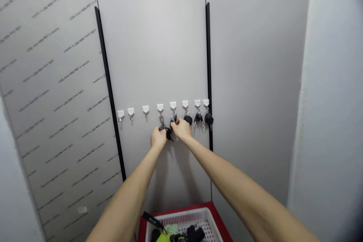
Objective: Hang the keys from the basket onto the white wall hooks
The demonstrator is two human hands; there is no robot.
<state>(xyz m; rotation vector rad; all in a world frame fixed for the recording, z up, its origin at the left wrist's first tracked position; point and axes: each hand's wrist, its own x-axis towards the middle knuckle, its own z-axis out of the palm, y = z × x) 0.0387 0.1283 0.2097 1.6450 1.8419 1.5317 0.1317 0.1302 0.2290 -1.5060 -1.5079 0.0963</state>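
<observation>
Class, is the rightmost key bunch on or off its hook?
On: the rightmost key bunch hangs directly below the rightmost white hook, clear of the right hand.

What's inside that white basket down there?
Black items, something yellow-green and something pale green lie in the basket; a black strap crosses its rim. The pile hides what lies beneath; the picture's edge cuts off the near end.

a storage nook is shown by tall doors (153,45), handles (209,64) and keys (169,133) on hooks (173,105); home or office cannot be told.
</observation>
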